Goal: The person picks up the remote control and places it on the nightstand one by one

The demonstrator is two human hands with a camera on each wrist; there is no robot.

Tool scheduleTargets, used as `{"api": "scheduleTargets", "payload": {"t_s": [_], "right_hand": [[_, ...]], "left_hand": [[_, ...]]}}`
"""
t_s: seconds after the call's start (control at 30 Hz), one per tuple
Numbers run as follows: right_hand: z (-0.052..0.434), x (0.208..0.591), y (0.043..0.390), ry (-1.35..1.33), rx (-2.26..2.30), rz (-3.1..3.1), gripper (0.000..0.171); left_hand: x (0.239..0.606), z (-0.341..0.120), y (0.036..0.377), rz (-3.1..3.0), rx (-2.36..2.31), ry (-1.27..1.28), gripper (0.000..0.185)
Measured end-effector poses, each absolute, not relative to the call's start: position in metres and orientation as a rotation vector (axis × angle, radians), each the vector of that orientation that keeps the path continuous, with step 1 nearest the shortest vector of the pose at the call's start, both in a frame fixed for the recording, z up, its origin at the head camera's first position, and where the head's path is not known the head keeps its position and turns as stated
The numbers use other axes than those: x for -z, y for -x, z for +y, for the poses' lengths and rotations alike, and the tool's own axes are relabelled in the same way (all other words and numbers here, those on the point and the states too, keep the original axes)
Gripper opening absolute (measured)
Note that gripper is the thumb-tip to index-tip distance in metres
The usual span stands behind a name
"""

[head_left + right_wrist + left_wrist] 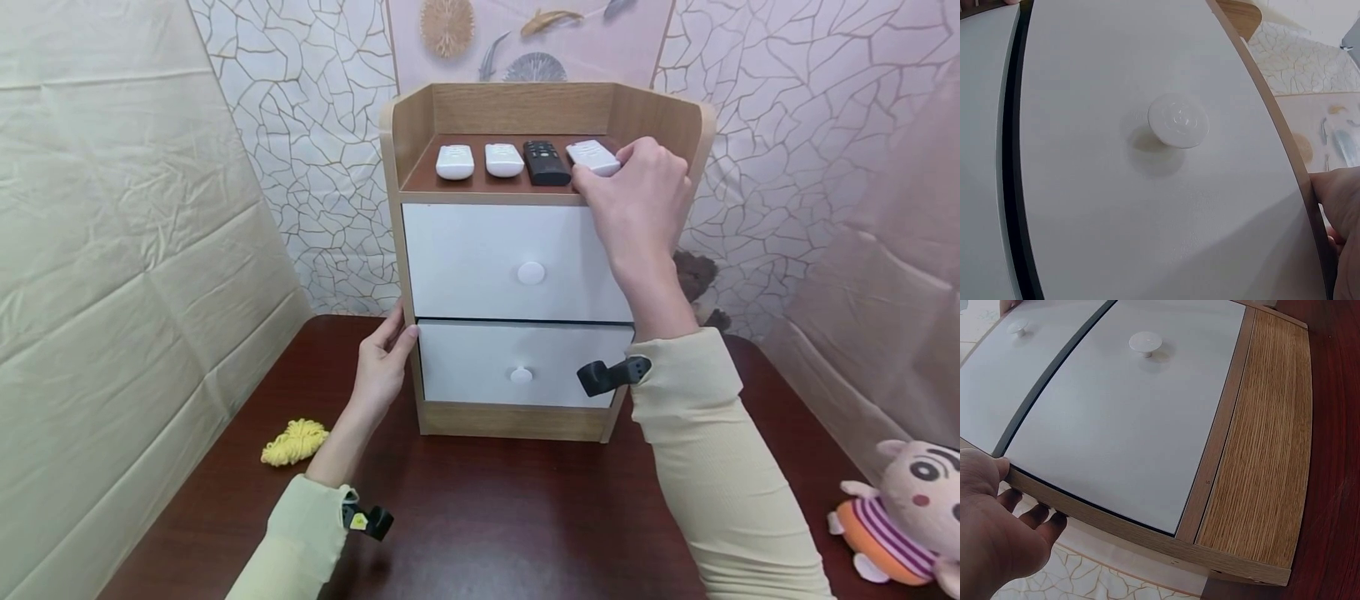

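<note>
The right hand (637, 196) curls its fingers (596, 185) round the white remote (592, 156) at the right end of a row on top of the small cabinet (525, 108). Just left of those fingers lie a black remote (545, 162) and two more white remotes (480, 161). The left hand (382, 367) rests with straight fingers (396, 337) against the cabinet's left edge, beside the lower drawer (525, 362).

- My head view looks forward and down at the cabinet (517, 250) from near.
- Both wrist views sit close against its white drawer fronts (1116, 419), which all three views share.
</note>
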State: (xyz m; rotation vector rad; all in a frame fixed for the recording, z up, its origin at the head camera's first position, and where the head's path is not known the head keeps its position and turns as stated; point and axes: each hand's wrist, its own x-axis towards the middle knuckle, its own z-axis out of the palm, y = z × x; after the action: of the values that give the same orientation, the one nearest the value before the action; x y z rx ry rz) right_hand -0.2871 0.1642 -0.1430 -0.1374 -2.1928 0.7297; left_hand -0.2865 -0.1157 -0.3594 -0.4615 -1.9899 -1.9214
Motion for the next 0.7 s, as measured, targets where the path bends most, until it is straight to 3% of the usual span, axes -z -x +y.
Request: {"api": "scheduleTargets", "payload": {"t_s": [0.7], "right_hand": [[0.1655,0.1525,0.2871,0.085,-0.766,-2.109,0.059]], "left_hand": [[0.3596,-0.1165,0.2867,-1.988,1.933,0.462,0.057]]}}
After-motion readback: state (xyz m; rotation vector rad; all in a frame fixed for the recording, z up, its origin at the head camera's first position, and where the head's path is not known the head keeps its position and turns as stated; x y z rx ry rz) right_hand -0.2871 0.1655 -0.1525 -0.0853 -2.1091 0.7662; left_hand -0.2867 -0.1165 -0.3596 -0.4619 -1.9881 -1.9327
